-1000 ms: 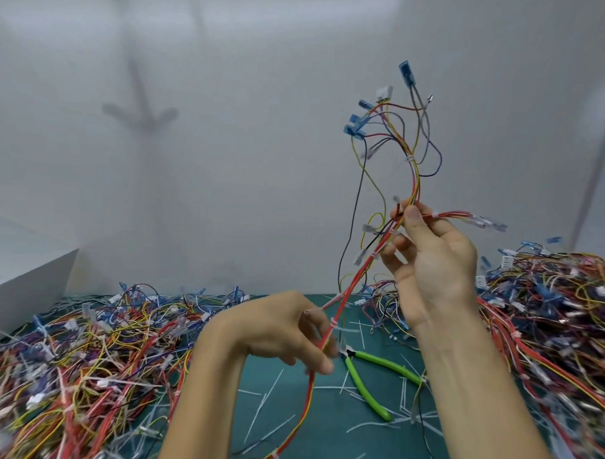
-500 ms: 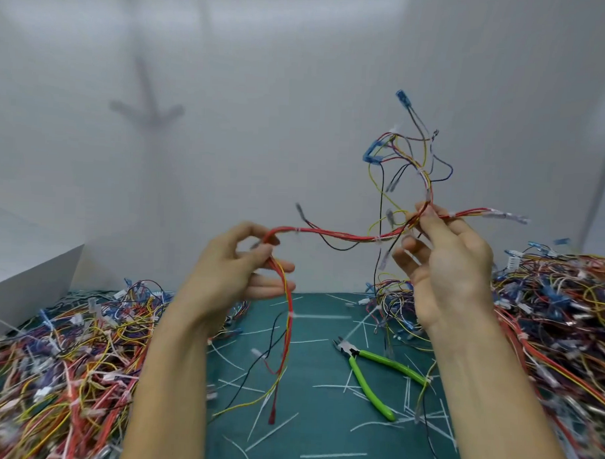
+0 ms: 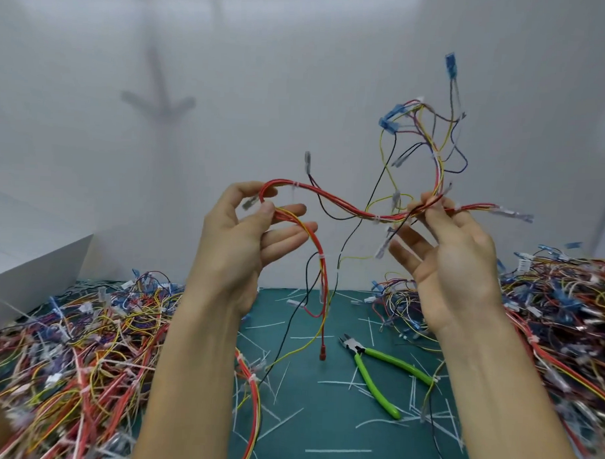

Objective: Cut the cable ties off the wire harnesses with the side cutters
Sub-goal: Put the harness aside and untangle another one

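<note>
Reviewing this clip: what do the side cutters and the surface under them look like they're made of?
Side cutters: bright green handles with a smooth sheen, likely plastic or rubber sleeves; the grey jaws look like metal. Mat: flat, matte teal, probably a vinyl or rubber cutting mat, though no grid shows.

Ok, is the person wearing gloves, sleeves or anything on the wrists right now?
No. The left hand and the right hand are both bare: no gloves, and no rings that show. The left forearm and the right forearm are bare too, down to the picture's edge, with no sleeve, watch or band in view.
</note>
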